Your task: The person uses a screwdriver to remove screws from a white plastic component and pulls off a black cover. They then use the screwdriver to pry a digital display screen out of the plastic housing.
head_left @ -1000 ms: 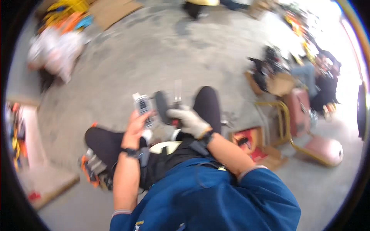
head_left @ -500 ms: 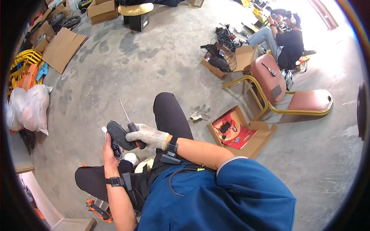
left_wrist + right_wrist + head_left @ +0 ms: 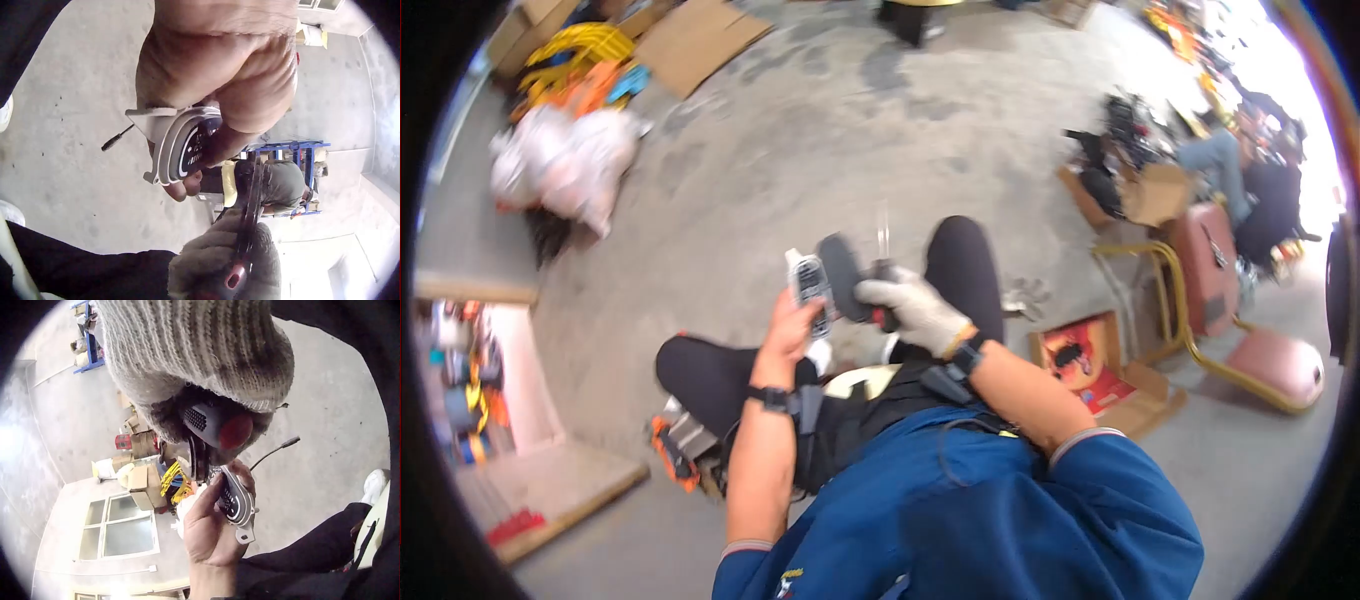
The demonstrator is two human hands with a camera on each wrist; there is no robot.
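My bare left hand (image 3: pixel 783 332) holds a small instrument panel (image 3: pixel 810 288), its black face with white markings set in a pale casing. The thumb lies over the face in the left wrist view, and a thin cable (image 3: pixel 275 452) sticks out from behind. In my gloved right hand (image 3: pixel 918 310) are a screwdriver (image 3: pixel 236 275), with a black and red handle, and a dark oval cover (image 3: pixel 838 275). The screwdriver's shaft points away from me. Beside the panel, the cover stands edge-on in the right wrist view. The glove hides most of the screwdriver's handle.
On the floor to the right lie a pale glove (image 3: pixel 1025 298) and an open cardboard box (image 3: pixel 1145 405) with a red insert. A pink chair (image 3: pixel 1200 270) stands beyond it. Plastic bags (image 3: pixel 570 165) are at left, and a seated person (image 3: pixel 1265 190) is far right.
Half a second ago the cover overlapped the panel in the head view; now they show side by side. The head view has swung, shifting the surroundings to the right.
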